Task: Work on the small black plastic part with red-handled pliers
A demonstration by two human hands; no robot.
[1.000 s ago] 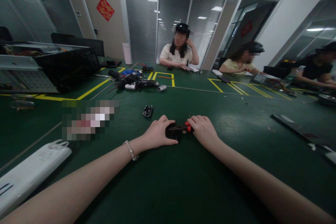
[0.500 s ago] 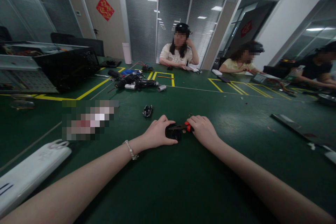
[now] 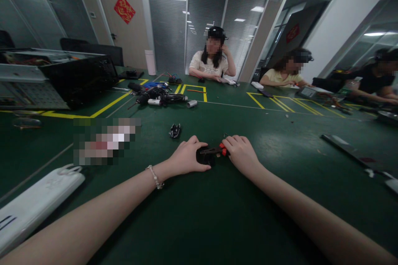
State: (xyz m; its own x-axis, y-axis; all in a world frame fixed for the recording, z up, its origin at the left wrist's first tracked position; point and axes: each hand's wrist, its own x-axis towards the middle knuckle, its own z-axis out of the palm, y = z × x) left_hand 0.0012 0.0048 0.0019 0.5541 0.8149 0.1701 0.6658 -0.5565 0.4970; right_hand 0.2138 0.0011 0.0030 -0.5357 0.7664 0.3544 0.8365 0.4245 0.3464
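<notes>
Red-handled pliers (image 3: 215,151) in right hand (image 3: 241,152), black part (image 3: 205,160) in left hand (image 3: 186,157)

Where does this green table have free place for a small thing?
Bare green tabletop lies between the two forearms and, mostly, from the right hand to the long dark flat bar. Crowded: at the left hand, with the red-handled dark metal pliers and small black part; and right of the black metal case, at the black-and-blue heap.

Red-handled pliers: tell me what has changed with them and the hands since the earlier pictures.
Nothing visibly moved, and nothing was taken up or let go. The right hand still holds the red-handled pliers; the left hand still grips the black piece.
</notes>
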